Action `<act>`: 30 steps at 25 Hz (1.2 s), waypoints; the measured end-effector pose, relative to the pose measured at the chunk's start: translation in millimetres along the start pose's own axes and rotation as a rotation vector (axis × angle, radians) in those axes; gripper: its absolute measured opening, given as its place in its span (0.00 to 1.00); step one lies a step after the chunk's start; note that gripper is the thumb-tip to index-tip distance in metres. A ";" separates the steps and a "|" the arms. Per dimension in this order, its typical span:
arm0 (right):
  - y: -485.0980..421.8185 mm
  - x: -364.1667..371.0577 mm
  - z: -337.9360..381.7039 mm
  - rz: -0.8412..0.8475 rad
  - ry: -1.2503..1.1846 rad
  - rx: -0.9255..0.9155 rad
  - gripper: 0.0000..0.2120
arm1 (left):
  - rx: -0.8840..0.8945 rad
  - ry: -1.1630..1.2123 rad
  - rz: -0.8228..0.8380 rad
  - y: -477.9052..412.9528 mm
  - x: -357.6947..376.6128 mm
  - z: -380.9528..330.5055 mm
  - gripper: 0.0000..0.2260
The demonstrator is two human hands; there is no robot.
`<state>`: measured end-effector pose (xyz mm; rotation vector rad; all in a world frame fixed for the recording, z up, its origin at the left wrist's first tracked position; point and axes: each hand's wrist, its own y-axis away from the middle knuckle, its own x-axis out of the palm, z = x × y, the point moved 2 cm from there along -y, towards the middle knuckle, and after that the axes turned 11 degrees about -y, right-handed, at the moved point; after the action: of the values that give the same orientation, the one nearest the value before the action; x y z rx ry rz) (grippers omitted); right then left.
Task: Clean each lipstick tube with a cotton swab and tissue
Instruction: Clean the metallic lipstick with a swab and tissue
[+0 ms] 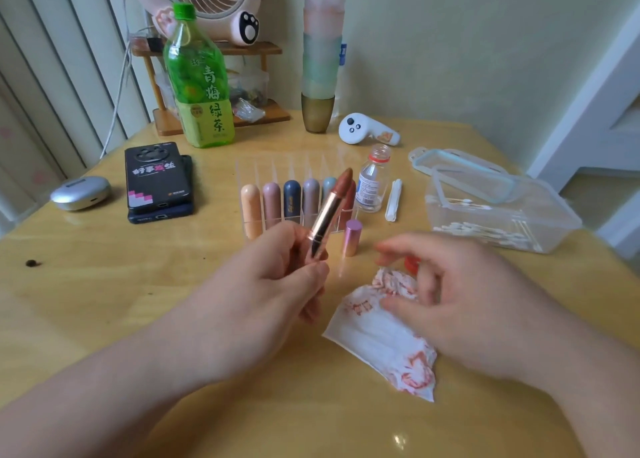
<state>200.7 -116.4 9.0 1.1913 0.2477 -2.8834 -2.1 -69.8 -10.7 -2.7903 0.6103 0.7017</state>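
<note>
Lipstick tubes (pixel 292 198): six upright, one in left hand (pixel 273 284).

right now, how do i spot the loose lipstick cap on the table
Start at the clear rack of lipsticks in the middle of the yellow table. Just in front of its right end, a short cap stands upright alone. Unlike the round-topped lipsticks, it is flat-topped, shiny, lilac fading to pink.
</note>
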 end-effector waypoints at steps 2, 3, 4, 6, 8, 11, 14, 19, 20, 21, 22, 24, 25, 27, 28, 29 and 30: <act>-1.0 12.8 3.1 0.159 0.133 -0.054 0.26 | -0.008 0.002 -0.007 2.7 -0.4 -0.7 0.10; -2.3 16.3 2.5 0.193 0.165 -0.070 0.26 | -0.014 -0.020 -0.007 3.3 -0.7 -2.3 0.11; -3.4 17.6 3.5 0.201 0.185 -0.070 0.24 | -0.016 -0.075 -0.012 3.7 0.2 -1.9 0.11; -3.7 15.3 2.3 0.169 0.160 -0.019 0.15 | -0.042 -0.219 -0.023 4.7 2.9 -1.5 0.11; -0.8 9.0 -0.6 0.068 -0.030 0.052 0.06 | -0.104 -0.266 0.004 5.0 5.8 -0.8 0.15; 1.6 9.1 2.6 -0.053 -0.289 0.099 0.08 | -0.108 -0.101 -0.004 4.5 8.7 -1.2 0.16; 1.4 7.6 3.3 0.001 -0.381 0.108 0.15 | -0.081 -0.036 -0.078 2.1 5.8 -0.2 0.16; 4.5 -7.2 6.4 0.330 -0.319 0.188 0.19 | -0.054 0.132 0.079 -0.3 2.0 -2.6 0.14; 4.7 -6.2 7.4 0.312 -0.335 0.173 0.19 | -0.051 0.140 0.115 0.7 3.2 -3.2 0.13; 5.1 -4.1 11.5 0.279 -0.355 0.149 0.18 | -0.058 0.148 0.138 2.0 4.6 -2.8 0.12; 4.4 -0.2 12.9 0.237 -0.410 0.136 0.17 | -0.076 0.158 0.147 2.7 5.4 -1.6 0.12; 1.4 5.6 6.9 0.095 -0.583 0.192 0.15 | -0.141 0.233 0.135 3.0 5.9 1.3 0.12; -0.3 6.7 2.6 -0.007 -0.635 0.220 0.15 | -0.163 0.309 0.127 2.6 6.7 2.2 0.10; -0.6 7.0 -4.7 -0.183 -0.592 0.167 0.17 | -0.175 0.453 0.131 2.8 10.1 0.7 0.04; 0.9 8.6 -4.5 -0.233 -0.540 0.115 0.19 | -0.155 0.499 0.141 3.5 12.7 0.7 0.05; 3.9 10.5 0.0 -0.265 -0.511 0.049 0.20 | -0.128 0.540 0.165 4.8 16.2 0.4 0.07; 6.9 13.2 5.9 -0.298 -0.527 -0.017 0.20 | -0.103 0.578 0.197 5.9 19.5 -0.1 0.08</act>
<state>187.7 -123.4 2.9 0.3804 0.4636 -3.2998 11.0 -81.8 -20.7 -3.0571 0.9781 -0.0716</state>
